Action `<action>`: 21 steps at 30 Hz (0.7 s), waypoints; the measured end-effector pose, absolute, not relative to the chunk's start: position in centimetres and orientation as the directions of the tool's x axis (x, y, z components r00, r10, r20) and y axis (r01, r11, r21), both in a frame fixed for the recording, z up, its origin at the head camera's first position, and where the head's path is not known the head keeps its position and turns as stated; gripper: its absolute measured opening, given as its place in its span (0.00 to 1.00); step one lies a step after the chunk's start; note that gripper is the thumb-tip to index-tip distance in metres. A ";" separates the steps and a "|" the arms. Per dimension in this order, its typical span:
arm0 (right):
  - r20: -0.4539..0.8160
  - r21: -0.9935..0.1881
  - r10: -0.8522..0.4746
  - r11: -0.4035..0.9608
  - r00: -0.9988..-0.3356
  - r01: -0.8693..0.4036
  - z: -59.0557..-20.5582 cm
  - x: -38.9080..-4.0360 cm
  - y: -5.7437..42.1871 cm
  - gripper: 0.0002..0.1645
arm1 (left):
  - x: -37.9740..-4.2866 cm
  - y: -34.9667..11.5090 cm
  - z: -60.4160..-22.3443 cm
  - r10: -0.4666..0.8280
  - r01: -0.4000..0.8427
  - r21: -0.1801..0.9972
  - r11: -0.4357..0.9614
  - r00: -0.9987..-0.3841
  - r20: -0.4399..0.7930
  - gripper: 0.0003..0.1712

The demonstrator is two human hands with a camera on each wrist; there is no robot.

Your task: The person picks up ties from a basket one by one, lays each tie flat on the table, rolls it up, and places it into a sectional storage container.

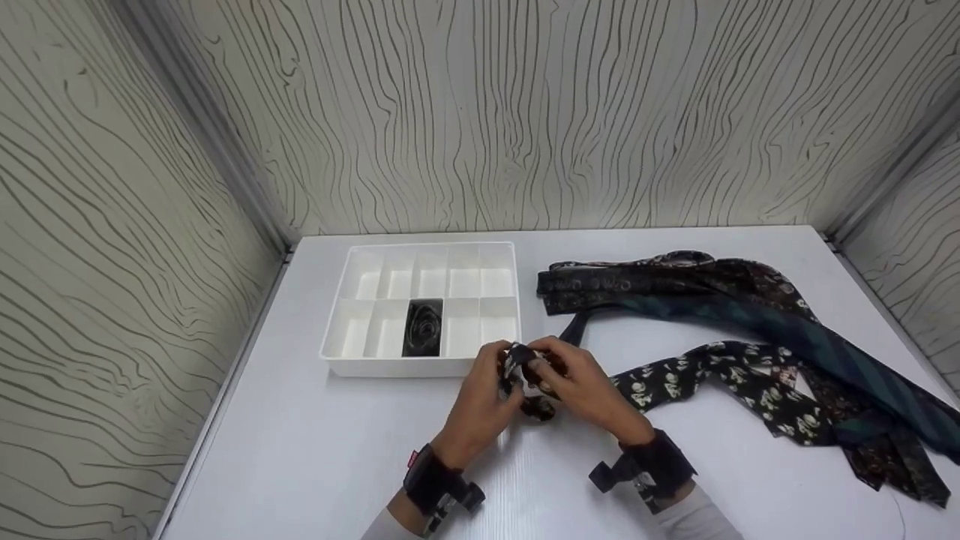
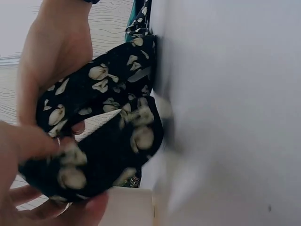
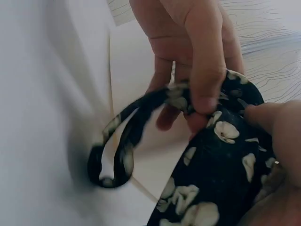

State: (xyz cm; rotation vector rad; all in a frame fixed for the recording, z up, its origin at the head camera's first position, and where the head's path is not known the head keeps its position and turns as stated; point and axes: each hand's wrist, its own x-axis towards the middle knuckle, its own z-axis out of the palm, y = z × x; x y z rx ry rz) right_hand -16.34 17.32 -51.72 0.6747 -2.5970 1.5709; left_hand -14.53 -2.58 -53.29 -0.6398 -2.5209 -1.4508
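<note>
A black necktie with pale flower print (image 1: 660, 382) trails across the table from the right and rises into both hands. My left hand (image 1: 480, 405) pinches a bent-over stretch of it between thumb and fingers; in the right wrist view, the left thumb (image 3: 207, 80) presses on the fabric. Opposite, my right hand (image 1: 585, 386) grips the same necktie, fingertips close to the left ones. Between the hands the fabric curves into loose loops, and one loop (image 3: 124, 165) hangs down close over the table. Fingers partly hide the folded part.
A white divided box (image 1: 420, 367) stands behind the left hand; one front-row compartment holds a dark spiral-rolled piece of fabric (image 1: 424, 328). At right, several other dark neckties lie in a bundle, among them a green-blue striped one (image 1: 787, 326). Wood-patterned panels (image 1: 480, 112) enclose the table.
</note>
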 end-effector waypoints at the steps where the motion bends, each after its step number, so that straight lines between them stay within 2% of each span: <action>1: 0.241 -0.837 -0.364 0.391 -0.900 -0.382 -51.9 -16.3 17.4 0.15 | -14.5 -2.7 -53.3 0.281 0.424 0.800 0.423 -0.901 0.329 0.31; 5: 0.201 -0.812 -0.447 0.422 -0.872 -0.403 -52.4 -15.8 18.3 0.26 | -14.7 -3.4 -53.0 0.273 0.350 0.843 0.409 -0.928 0.253 0.27; 10: 0.139 -0.716 -0.531 0.529 -0.836 -0.455 -53.1 -14.9 20.5 0.39 | -14.8 -4.9 -52.7 0.259 0.284 0.851 0.442 -0.949 0.182 0.17; 14: 0.107 -0.655 -0.551 0.587 -0.827 -0.476 -53.5 -14.5 23.1 0.40 | -14.8 -6.4 -53.1 0.259 0.321 0.829 0.458 -0.940 0.220 0.12; 17: 0.110 -0.640 -0.532 0.608 -0.840 -0.469 -53.3 -14.2 25.4 0.37 | -14.6 -7.7 -53.5 0.261 0.336 0.825 0.454 -0.936 0.237 0.12; 21: 0.177 -0.604 -0.450 0.653 -0.876 -0.457 -53.4 -14.1 28.2 0.31 | -14.4 -9.7 -53.9 0.289 0.311 0.842 0.441 -0.937 0.194 0.13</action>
